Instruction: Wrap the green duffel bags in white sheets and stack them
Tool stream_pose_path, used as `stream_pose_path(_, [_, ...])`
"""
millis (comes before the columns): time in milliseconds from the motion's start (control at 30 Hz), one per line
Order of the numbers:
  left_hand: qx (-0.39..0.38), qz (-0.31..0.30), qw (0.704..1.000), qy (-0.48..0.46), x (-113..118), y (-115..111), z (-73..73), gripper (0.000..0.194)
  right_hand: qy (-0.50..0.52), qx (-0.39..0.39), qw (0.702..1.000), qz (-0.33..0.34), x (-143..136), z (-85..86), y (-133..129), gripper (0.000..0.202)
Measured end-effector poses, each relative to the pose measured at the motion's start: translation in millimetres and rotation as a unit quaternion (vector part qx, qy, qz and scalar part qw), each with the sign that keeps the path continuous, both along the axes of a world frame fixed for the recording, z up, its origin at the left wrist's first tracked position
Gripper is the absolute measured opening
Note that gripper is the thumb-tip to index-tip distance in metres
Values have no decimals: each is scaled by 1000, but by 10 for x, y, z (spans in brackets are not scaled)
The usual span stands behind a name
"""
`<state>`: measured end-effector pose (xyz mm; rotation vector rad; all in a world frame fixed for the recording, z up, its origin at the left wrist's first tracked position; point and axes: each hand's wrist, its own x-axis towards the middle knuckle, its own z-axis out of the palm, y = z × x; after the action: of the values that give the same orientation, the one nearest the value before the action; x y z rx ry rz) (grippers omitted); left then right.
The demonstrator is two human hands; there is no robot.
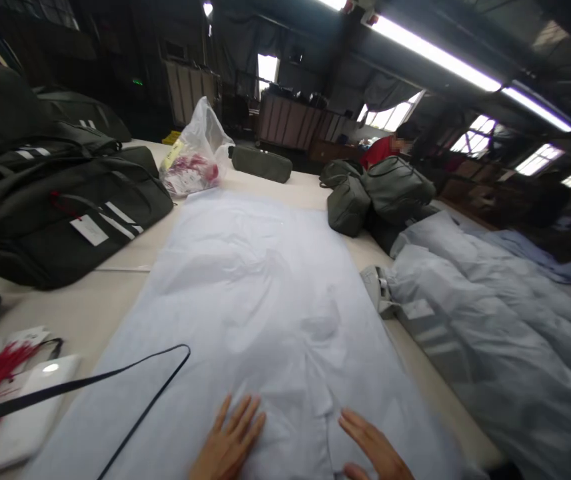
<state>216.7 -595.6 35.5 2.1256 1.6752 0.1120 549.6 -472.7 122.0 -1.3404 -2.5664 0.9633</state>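
Observation:
A large pale plastic bag [245,300] lies spread lengthwise over the table, wrinkled in the middle, with a fold running toward me between my hands. My left hand [230,440] rests on its near part with the fingers stretched out and apart. To the right of the fold, my right hand [372,447] is on or just above the sheet, fingers extended and thumb apart; whether it touches I cannot tell. Neither hand holds anything. A thin black strap [150,393] loops across the near left of the bag.
Dark green duffel bags [75,220] are piled at left. Red-stringed tags [2,373] lie beside a white box [30,413]. A clear bag [195,160], a small pouch [261,164] and more green bags [395,190] stand farther back. Translucent plastic [495,320] heaps at right; a person in red [376,152] is behind.

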Motion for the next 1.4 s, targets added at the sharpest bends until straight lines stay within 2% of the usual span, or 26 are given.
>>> stream_pose_path(33, [-23,6,1000,-3,-37,4,64,90,-17,14,1000,13,-23,-21,-90,54])
stream_pose_path(100, [-23,34,999,-11,-61,25,160,73,-40,47,998,6,-70,-58,-209,58])
stream_pose_path(167, [12,60,998,-19,-45,44,210,50,-48,89,995,-20,-89,-99,-274,59])
stream_pose_path(267, [59,80,995,-26,-22,61,269,33,-59,151,985,-54,-18,-174,-314,56])
stream_pose_path(433, [82,113,990,-5,72,-27,461,22,-79,199,971,-108,314,-374,-300,48])
stream_pose_path(500, [76,115,990,-3,192,-117,484,32,-86,203,967,-131,436,-484,-268,47])
stream_pose_path(600, [34,93,995,-12,404,-235,385,62,-89,191,965,-154,530,-636,-203,41])
stream_pose_path(667, [4,91,996,-16,498,-269,276,65,-81,181,967,-160,540,-697,-156,31])
stream_pose_path(833, [-3,118,991,-55,469,-238,93,30,-44,161,977,-134,574,-695,-12,13])
stream_pose_path(933, [10,130,984,-123,360,-203,19,19,-1,136,985,-105,719,-673,72,16])
stream_pose_path(1033, [10,149,967,-209,255,-179,-12,14,5,137,985,-107,910,-688,117,21])
stream_pose_path(1133, [12,200,942,-270,181,-200,98,29,0,136,985,-107,1032,-733,148,17])
stream_pose_path(1267, [52,283,917,-277,125,-321,405,35,24,110,989,-100,1061,-759,235,9])
stream_pose_path(1333, [83,316,905,-272,103,-398,530,32,33,97,990,-94,1052,-699,293,8])
stream_pose_path(1400, [128,353,888,-267,76,-468,616,27,39,87,992,-88,1015,-543,340,7])
